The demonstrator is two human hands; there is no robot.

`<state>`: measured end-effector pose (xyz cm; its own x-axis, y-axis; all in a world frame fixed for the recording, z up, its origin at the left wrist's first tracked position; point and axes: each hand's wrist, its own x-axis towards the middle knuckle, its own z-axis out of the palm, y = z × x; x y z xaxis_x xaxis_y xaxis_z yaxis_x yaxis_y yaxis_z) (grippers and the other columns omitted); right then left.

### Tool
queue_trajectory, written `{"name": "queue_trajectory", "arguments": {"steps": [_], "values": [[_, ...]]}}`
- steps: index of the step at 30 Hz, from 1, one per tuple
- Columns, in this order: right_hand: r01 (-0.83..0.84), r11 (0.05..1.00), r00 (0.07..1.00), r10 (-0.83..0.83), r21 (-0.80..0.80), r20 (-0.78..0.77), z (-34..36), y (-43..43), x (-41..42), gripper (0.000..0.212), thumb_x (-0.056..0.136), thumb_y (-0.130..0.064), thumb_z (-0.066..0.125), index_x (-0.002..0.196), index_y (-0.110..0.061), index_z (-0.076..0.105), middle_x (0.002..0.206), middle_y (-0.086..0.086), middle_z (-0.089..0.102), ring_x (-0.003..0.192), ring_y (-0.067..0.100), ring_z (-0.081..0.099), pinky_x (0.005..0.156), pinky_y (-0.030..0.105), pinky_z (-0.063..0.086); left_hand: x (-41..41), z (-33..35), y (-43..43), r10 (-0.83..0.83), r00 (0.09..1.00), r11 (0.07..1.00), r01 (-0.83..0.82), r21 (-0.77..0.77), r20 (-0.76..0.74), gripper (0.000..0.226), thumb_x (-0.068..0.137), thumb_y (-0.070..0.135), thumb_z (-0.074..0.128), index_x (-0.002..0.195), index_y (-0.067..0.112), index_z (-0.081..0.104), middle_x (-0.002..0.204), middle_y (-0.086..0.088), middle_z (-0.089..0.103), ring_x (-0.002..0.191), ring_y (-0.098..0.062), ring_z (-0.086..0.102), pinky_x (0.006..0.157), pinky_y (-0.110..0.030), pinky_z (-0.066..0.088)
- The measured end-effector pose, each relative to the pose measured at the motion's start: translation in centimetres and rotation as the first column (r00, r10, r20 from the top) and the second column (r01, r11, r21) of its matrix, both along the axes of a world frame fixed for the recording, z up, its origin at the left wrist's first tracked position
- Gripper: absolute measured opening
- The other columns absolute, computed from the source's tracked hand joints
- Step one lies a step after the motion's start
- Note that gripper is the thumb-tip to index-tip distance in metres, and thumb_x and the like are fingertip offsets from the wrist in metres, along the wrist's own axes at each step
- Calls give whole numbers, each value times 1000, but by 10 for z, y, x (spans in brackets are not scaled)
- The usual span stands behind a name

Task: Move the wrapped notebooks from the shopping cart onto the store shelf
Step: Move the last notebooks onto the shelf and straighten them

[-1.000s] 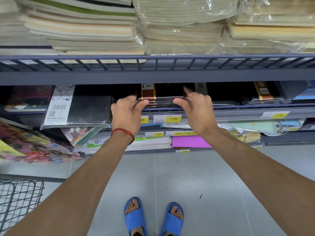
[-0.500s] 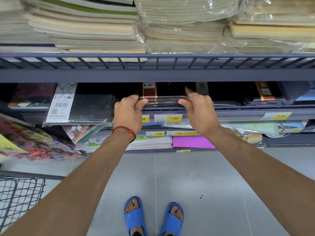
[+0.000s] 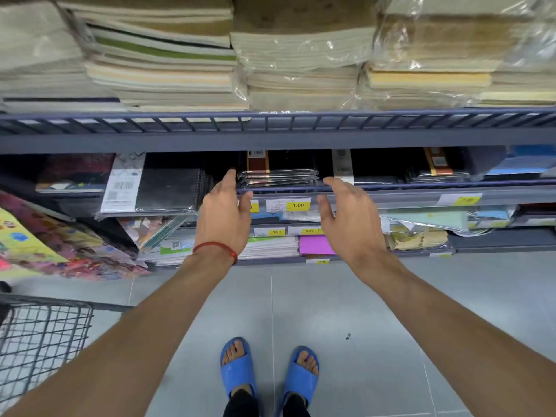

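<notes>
Head view records both hands level with the middle tier of the store shelf (image 3: 421, 191). We find the left hand (image 3: 224, 218) with fingers straight and spread, holding nothing. Its forefinger tip lies just beside the left end of the wrapped notebooks (image 3: 278, 176), and we cannot tell whether it touches the wrap. The right hand (image 3: 350, 221) is likewise slack and spread, empty, its fingertips just beside the right end of the same stack. The stack lies flat on the tier behind the front rail, directly ahead of and between the two hands, its long axis running left to right along the shelf edge. In our judgement this bundle is placed and released. The shopping cart (image 3: 45, 332) stands low at the left, well apart from the tier and nearer the left hand. Only wire mesh shows, so we cannot say what remains in it. Any next pick would call for a turn down and leftward, left hand leading. Risk noted: the slick wrap may let the stack slide toward the rail.
</notes>
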<state>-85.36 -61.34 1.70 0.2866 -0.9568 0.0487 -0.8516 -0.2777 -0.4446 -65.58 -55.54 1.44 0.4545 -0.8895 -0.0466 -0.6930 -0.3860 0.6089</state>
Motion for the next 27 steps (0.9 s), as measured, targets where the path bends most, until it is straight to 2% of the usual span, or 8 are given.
{"name": "queue_trajectory", "arguments": {"steps": [2, 5, 9, 12, 19, 27], "values": [[-19, 1000, 998, 18, -17, -58, 9, 15, -6, 36, 96, -23, 58, 131, -13, 61, 120, 8, 66, 111, 32, 57, 86, 41, 50, -4, 14, 14, -87, 988, 996, 89, -15, 130, 47, 102, 27, 48, 144, 8, 44, 136, -14, 55, 121, -33, 54, 100, -42, 45], [-47, 998, 991, 41, -46, -128, 35, 31, -10, 32, 92, -29, 59, 119, -15, 67, 111, 4, 64, 102, 29, 56, 78, 40, 52, -3, 38, 31, -225, 920, 974, 219, 54, 321, 44, 99, 29, 47, 136, 6, 51, 120, -13, 56, 107, -35, 55, 92, -48, 50], [-102, 993, 973, 86, -64, -216, 73, 49, -15, 35, 91, -37, 56, 113, -14, 70, 106, 4, 65, 104, 27, 55, 82, 40, 51, -3, 81, 58, -318, 817, 948, 280, 151, 481, 38, 97, 34, 48, 125, 11, 56, 109, -9, 56, 99, -32, 53, 75, -45, 50], [-157, 984, 952, 130, -79, -276, 97, 62, -16, 37, 90, -41, 55, 112, -15, 68, 106, 3, 63, 105, 26, 53, 83, 39, 48, -3, 108, 77, -369, 742, 929, 299, 217, 559, 34, 95, 36, 48, 119, 12, 57, 107, -8, 55, 96, -30, 52, 70, -42, 45], [-225, 970, 931, 187, -90, -315, 136, 89, -1, 38, 86, -44, 56, 109, -15, 69, 106, 2, 64, 107, 26, 54, 84, 40, 47, 2, 147, 122, -493, 664, 870, 387, 306, 562, 38, 94, 40, 48, 120, 14, 54, 113, -5, 55, 101, -27, 53, 82, -42, 49], [-211, 973, 933, 173, -91, -315, 142, 119, 43, 43, 84, -44, 51, 109, -14, 70, 101, 1, 64, 100, 27, 55, 84, 42, 49, 58, 154, 141, -490, 689, 871, 385, 303, 534, 40, 94, 41, 44, 121, 14, 54, 113, -5, 57, 102, -28, 53, 83, -43, 49]]}}
